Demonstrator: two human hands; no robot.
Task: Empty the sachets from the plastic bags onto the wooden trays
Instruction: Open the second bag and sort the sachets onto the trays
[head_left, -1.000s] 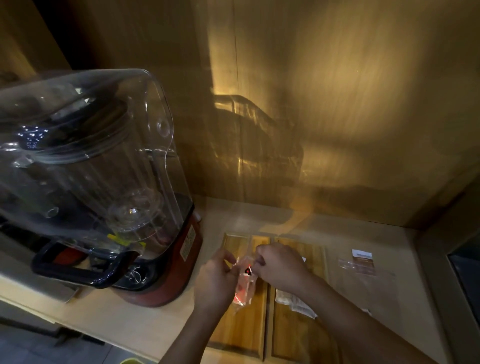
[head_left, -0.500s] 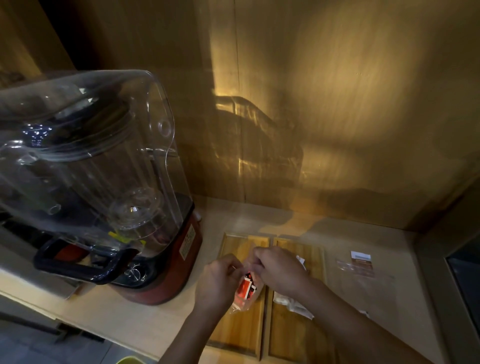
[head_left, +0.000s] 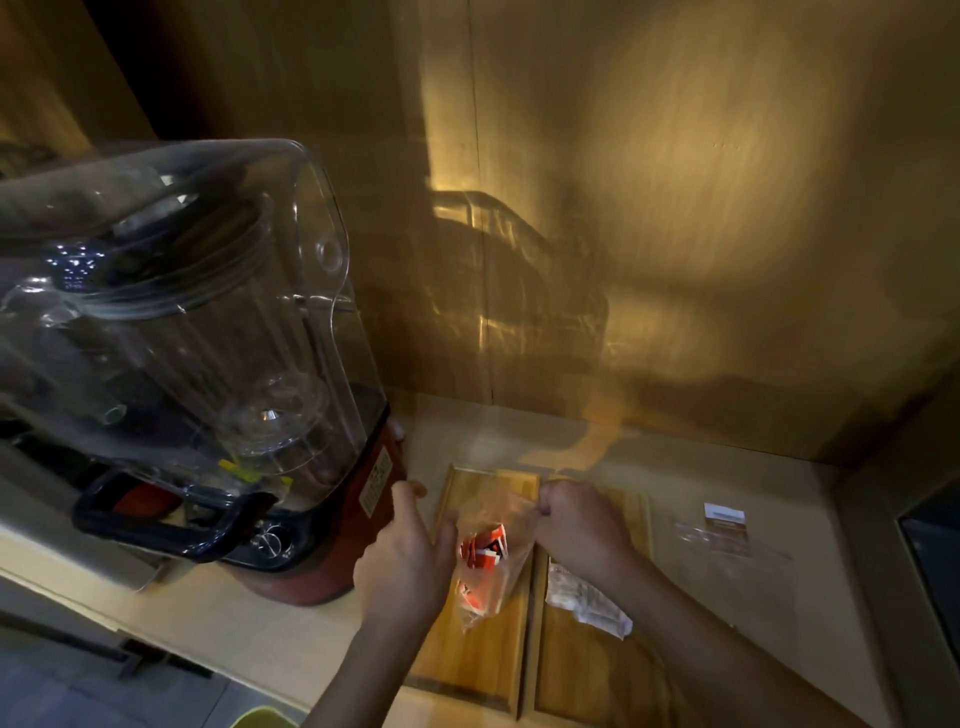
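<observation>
Two hands: the left hand (head_left: 402, 564) and right hand (head_left: 579, 525) each pinch one side of the mouth of a clear crinkled plastic bag (head_left: 493, 561), pulling it apart.
Bag contents: red-and-white paper sachets (head_left: 483, 548) sit inside, bunched toward the middle.
Bag position: it hangs between both hands, directly above the left honey-coloured wooden tray (head_left: 480, 654).
Long axis: runs from the held mouth down toward the tray, bottom end nearest me.
Nearer hand: the left hand lies closer along the bag's body; I'd expect it to tip.
Right wooden tray (head_left: 587, 675): already holds pale white sachets (head_left: 587, 603).
Counter: an emptied-looking clear bag (head_left: 727, 540) lies well right; a large red-based blender (head_left: 208, 364) stands left.
</observation>
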